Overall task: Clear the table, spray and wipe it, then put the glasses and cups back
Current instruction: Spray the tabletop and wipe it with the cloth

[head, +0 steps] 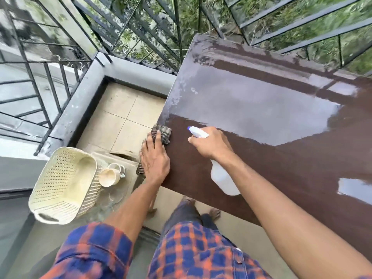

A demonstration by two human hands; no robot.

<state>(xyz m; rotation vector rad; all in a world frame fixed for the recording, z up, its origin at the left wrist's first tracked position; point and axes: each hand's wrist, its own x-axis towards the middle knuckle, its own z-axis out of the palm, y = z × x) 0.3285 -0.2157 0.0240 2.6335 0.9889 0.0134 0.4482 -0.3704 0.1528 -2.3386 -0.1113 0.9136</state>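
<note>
The brown table (261, 158) fills the right half of the view, its top shiny and bare. My left hand (155, 158) lies flat with straight fingers on a dark checked cloth (163, 132) at the table's left edge. My right hand (211, 144) grips a white spray bottle (223, 178) with a blue-tipped nozzle, held over the table and pointing left toward the cloth. Cream cups (109, 175) and clear glasses (114, 193) stand on a low surface to the left of the table.
A cream perforated plastic basket (62, 184) sits on the low surface beside the cups. Metal railings (141, 37) fence the balcony at the back and left. Beige floor tiles (124, 117) show between the ledge and the table. My feet stand by the table's near edge.
</note>
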